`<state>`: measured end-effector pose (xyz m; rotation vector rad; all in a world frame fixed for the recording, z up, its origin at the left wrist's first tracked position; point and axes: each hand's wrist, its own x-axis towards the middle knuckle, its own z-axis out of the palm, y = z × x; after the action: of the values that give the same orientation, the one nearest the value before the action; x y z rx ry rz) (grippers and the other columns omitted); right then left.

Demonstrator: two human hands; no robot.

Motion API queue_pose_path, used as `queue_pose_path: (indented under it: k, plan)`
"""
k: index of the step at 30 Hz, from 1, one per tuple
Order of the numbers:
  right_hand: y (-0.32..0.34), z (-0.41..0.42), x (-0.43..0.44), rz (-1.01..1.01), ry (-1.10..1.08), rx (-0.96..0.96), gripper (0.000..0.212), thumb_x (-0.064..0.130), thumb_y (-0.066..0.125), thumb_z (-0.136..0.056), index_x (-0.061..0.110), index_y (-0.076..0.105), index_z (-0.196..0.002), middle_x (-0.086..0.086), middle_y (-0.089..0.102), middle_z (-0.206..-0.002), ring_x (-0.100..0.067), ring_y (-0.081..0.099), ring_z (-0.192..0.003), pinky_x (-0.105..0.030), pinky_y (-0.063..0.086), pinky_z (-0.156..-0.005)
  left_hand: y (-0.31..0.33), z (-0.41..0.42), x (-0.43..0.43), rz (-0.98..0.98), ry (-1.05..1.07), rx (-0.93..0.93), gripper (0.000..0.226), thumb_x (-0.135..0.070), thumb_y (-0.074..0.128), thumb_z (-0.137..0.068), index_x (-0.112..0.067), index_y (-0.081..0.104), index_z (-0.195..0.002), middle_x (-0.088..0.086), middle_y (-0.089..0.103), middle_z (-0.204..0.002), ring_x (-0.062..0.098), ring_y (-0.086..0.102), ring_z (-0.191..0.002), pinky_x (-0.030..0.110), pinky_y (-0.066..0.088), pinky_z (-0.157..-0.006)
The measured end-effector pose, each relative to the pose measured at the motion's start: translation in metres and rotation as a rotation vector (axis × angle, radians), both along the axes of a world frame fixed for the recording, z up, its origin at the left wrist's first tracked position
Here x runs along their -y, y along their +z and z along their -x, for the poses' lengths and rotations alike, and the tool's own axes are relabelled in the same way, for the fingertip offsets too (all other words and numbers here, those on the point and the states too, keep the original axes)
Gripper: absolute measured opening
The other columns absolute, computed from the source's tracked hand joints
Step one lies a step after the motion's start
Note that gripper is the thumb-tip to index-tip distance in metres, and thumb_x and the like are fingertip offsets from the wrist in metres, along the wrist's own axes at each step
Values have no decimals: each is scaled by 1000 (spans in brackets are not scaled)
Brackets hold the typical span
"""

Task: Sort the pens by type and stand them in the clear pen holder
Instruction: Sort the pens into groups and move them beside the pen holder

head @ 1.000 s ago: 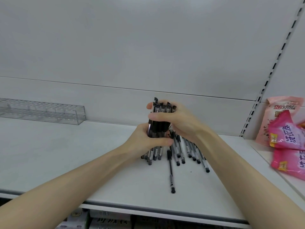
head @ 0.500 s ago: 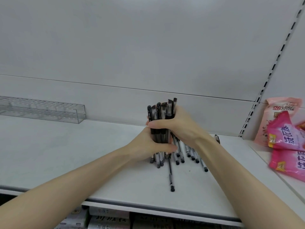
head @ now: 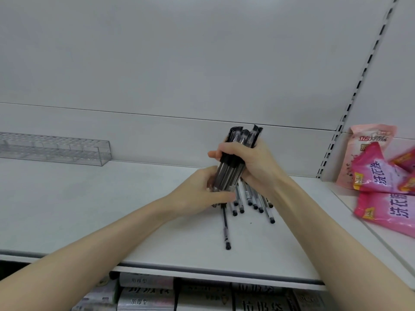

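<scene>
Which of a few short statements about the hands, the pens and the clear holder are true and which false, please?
1. The left hand and right hand both grip one bundle of pens. True.
2. The clear pen holder stands right of the hands. False: it stands far left, by the back wall.
3. Loose pens lie on the shelf below the bundle. True.
4. Pens already stand in the holder. False: none shows in it.
</scene>
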<state>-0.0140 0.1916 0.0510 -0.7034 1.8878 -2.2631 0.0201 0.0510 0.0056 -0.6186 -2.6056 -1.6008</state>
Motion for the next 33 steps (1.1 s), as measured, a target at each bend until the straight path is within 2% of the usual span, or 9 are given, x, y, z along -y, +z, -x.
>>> queue_pose_path:
  k: [3,6,9,11,14,20,26,29,33]
  plan:
    - [-6,1,-3,-54,-15,2,14,0,75,-72,8,65,-79,-8,65,-77,-28,67,-89,-37,54,-77,-2,5,-3,260,47,-43,42,-50,61,-84,-15,54,-107,1,66,-98,13,58,-94,33,42,-92]
    - [-17,1,-3,-132,-7,21,21,3,77,-67,12,67,-83,-11,68,-84,-31,67,-94,-42,54,-87,-6,2,-5,462,128,-119,22,-47,51,-92,-27,44,-87,-9,53,-79,10,45,-84,33,31,-93]
    - [-18,0,-2,-78,-14,13,12,2,74,-73,9,64,-76,-7,64,-74,-32,68,-92,-45,53,-86,-6,-1,-4,521,155,-190,33,-50,53,-89,-35,30,-71,-15,33,-83,13,32,-95,33,24,-93]
    - [-13,-2,-1,4,-49,28,12,-2,66,-81,5,59,-75,-5,62,-66,-25,69,-78,-41,56,-78,-6,2,5,510,144,-167,24,-55,60,-82,-39,43,-83,-13,40,-100,12,31,-107,31,20,-97]
    - [-4,2,-12,152,-159,57,18,-7,61,-83,3,57,-69,-6,60,-56,-21,64,-59,-43,58,-76,-9,5,24,418,208,-49,50,-56,69,-73,-32,54,-114,-11,45,-122,6,37,-119,27,26,-100]
    - [-5,9,-36,217,-243,151,22,-4,56,-84,5,53,-64,-5,50,-56,-17,51,-49,-31,51,-52,-12,19,24,427,386,-5,48,-51,65,-81,-12,59,-109,-1,61,-98,16,57,-92,28,45,-78]
    - [-18,13,-31,147,-204,204,26,-3,56,-84,6,53,-60,-5,53,-51,-17,52,-45,-35,46,-58,-9,35,13,564,430,42,29,-25,65,-78,4,66,-82,13,71,-78,26,63,-75,31,49,-66]
    - [-18,13,-29,128,-192,196,21,-5,59,-84,5,54,-66,-4,54,-52,-16,53,-46,-35,46,-61,-5,40,12,645,398,72,20,-21,59,-81,-5,55,-70,4,61,-67,23,53,-70,27,40,-61]
    - [-18,12,-24,143,-193,211,14,-7,65,-81,5,58,-80,-4,53,-53,-16,52,-48,-31,48,-57,-3,42,10,736,396,93,18,-22,40,-97,-12,39,-81,2,45,-82,24,44,-82,29,32,-66]
